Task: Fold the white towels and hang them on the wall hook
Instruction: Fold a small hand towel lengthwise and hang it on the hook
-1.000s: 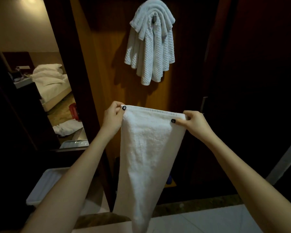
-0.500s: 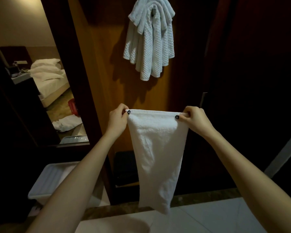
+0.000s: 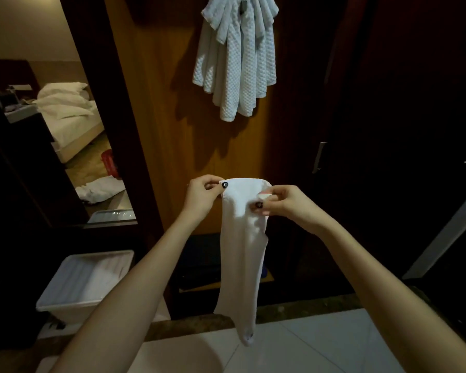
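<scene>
Head view: left hand [image 3: 199, 196] grip, right hand [image 3: 285, 204] grip both pinch white towel [image 3: 242, 238] top corners.

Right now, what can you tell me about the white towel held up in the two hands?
The towel is plain white, soft terry by the look, gathered lengthwise into a narrow strip. It hangs straight down, tapering to a point at the bottom. The left hand pinches its top left corner; the right hand pinches the top right.
</scene>
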Tool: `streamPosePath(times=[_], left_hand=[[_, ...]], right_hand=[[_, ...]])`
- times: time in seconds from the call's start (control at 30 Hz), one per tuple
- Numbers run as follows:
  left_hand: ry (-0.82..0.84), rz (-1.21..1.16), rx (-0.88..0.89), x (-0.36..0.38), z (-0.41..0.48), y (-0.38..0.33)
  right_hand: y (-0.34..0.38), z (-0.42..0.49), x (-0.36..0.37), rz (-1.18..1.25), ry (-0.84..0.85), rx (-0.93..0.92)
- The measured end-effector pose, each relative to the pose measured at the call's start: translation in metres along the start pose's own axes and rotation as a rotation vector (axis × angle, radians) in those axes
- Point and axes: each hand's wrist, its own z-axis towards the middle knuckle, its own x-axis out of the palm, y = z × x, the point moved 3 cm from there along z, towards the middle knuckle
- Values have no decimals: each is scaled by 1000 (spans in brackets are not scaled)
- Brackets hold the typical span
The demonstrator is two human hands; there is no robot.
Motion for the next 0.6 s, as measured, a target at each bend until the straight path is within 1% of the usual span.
streamPosePath(times=[0.03,0.1,0.27,0.33,0.4,0.6], left_hand=[[12,-29,15,0,-1,-4],[36,-73,35,1,-3,-10],[105,-172,38,1,-10,-21],[127,-229,24,1,-12,-25],[145,-294,9,1,-15,-29],[245,-407,36,0,-22,-38]], right_hand=[[6,1,3,-52,36,-12],[19,2,8,-160,35,-72],[44,4,16,-524,-103,-261],[50,6,19,-530,-129,-310],[53,8,21,-467,-120,-322],[56,10,20,-438,-167,-370]])
